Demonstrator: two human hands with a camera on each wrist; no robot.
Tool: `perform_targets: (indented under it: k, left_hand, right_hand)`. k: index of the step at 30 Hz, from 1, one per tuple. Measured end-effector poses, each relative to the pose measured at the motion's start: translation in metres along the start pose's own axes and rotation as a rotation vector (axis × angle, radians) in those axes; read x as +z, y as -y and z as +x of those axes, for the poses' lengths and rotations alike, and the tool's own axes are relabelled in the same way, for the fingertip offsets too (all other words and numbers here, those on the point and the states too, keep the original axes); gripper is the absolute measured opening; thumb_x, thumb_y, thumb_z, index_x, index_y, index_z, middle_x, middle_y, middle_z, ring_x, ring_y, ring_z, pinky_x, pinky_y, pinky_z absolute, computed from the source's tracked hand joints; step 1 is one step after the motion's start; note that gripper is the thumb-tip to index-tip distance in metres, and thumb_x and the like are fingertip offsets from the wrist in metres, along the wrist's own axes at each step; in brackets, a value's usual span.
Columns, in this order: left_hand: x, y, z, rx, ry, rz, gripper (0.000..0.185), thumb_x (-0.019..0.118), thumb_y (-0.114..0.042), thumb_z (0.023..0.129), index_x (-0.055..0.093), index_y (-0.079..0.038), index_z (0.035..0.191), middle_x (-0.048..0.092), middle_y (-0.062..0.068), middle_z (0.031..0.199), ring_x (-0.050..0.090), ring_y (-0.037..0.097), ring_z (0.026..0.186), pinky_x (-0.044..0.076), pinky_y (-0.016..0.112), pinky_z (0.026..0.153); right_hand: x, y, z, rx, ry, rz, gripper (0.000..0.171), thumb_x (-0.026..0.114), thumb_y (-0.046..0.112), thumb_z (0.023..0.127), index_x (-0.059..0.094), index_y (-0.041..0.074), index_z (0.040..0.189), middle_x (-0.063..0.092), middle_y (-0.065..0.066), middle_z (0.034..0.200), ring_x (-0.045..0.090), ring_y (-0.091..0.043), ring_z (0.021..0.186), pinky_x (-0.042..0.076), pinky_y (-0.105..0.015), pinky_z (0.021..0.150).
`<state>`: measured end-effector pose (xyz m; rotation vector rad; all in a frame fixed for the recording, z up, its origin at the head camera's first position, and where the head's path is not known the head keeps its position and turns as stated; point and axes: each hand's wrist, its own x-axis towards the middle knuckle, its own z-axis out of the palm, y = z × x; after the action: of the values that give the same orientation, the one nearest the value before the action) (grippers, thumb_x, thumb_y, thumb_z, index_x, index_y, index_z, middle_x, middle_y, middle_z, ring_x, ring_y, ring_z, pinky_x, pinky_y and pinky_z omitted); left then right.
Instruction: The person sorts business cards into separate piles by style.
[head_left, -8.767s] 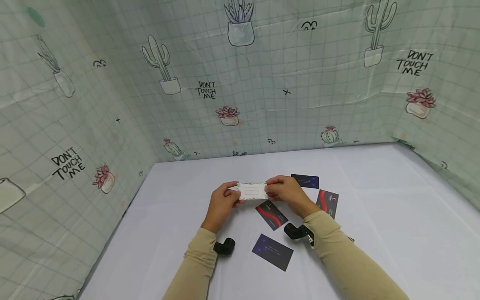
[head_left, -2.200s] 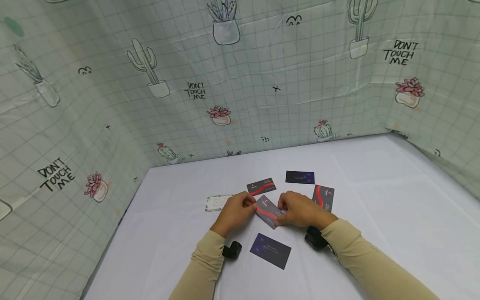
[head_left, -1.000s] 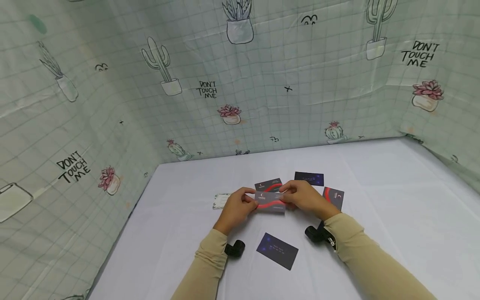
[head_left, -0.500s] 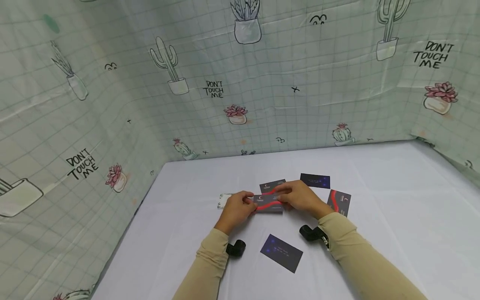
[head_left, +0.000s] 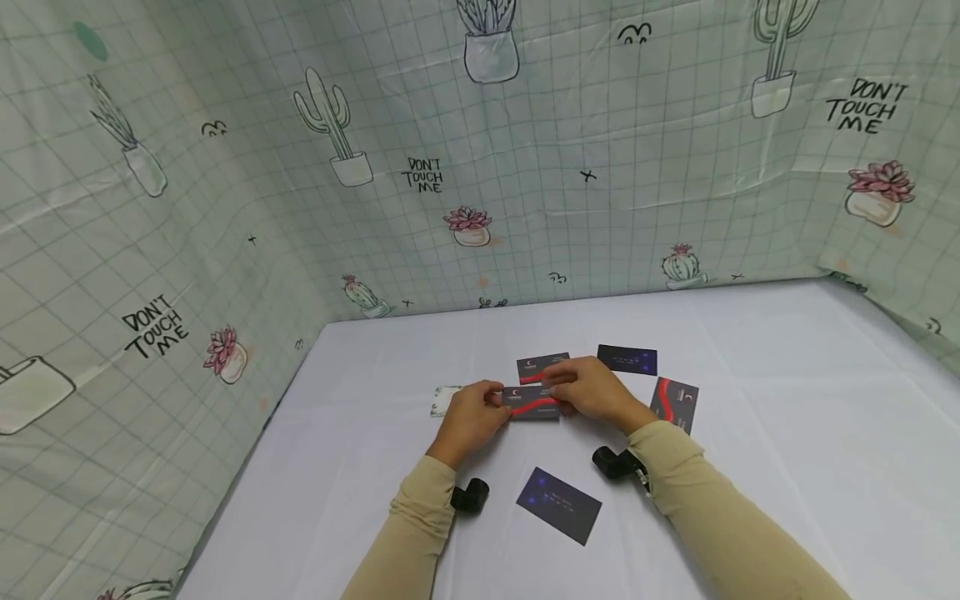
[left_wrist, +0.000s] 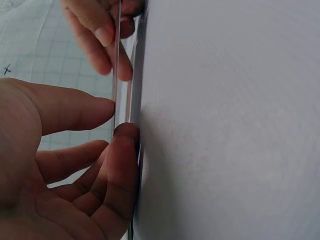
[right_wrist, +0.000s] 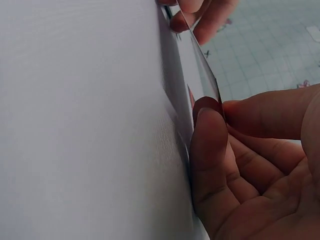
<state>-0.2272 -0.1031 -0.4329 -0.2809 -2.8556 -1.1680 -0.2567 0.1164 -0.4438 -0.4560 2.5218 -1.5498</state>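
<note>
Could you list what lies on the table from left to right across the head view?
White floral card → left hand → red-and-grey card held between both hands → right hand → dark blue card at the back → red-and-grey card on the right.

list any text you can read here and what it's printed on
"DON'T TOUCH ME": on the pale green gridded cactus-print backdrop sheet, at left, centre and right.
Dark red-swoosh business card pinched by left hand and right hand: print too small.
Dark blue business card: print too small.
White floral-edged card: nothing legible.
</note>
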Motion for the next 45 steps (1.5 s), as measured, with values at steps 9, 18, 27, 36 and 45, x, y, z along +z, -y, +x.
perform_targets:
  k: [9,18,27,36,45]
  left_hand:
    - [-0.003,-0.002,0.000,0.017,-0.006,0.028,0.039,0.071,-0.004,0.085,0.067,0.006,0.122,0.067,0.011,0.100,0.059,0.022,0.091,0.050,0.041,0.086]
    - [-0.004,-0.008,0.004,0.037,-0.030,0.097,0.039,0.070,-0.004,0.085,0.067,0.006,0.123,0.066,0.014,0.102,0.058,0.024,0.092,0.050,0.043,0.087]
    - [0.001,-0.007,0.002,0.038,-0.024,0.161,0.039,0.071,-0.005,0.086,0.067,0.008,0.122,0.063,0.014,0.099,0.057,0.024,0.090,0.050,0.043,0.085]
    - [0.004,-0.004,0.000,0.037,-0.038,0.181,0.037,0.073,-0.008,0.085,0.070,0.005,0.119,0.063,0.014,0.098,0.058,0.023,0.089,0.050,0.042,0.084]
    - [0.004,-0.004,0.000,0.048,-0.039,0.186,0.034,0.075,-0.007,0.083,0.071,0.005,0.115,0.060,0.009,0.091,0.052,0.019,0.082,0.047,0.036,0.075]
  right_hand:
    - [0.001,0.005,0.004,-0.027,-0.038,-0.075,0.031,0.067,0.004,0.092,0.067,-0.003,0.122,0.070,-0.019,0.112,0.068,-0.015,0.071,0.054,-0.032,0.066]
    - [-0.005,0.010,0.005,0.020,-0.049,-0.091,0.029,0.067,0.004,0.093,0.066,-0.004,0.121,0.066,-0.015,0.106,0.067,-0.017,0.077,0.052,-0.032,0.066]
    - [-0.005,0.010,0.001,0.056,-0.043,-0.087,0.029,0.065,0.006,0.094,0.065,-0.004,0.121,0.067,-0.015,0.108,0.068,-0.017,0.081,0.051,-0.032,0.068]
    - [-0.004,0.008,0.000,0.064,-0.031,-0.068,0.028,0.064,0.010,0.095,0.065,-0.002,0.121,0.067,-0.014,0.110,0.070,-0.019,0.082,0.052,-0.033,0.070]
    - [-0.005,0.009,-0.001,0.104,-0.043,-0.080,0.029,0.061,0.018,0.098,0.067,0.003,0.123,0.067,-0.013,0.114,0.069,-0.018,0.082,0.049,-0.035,0.071]
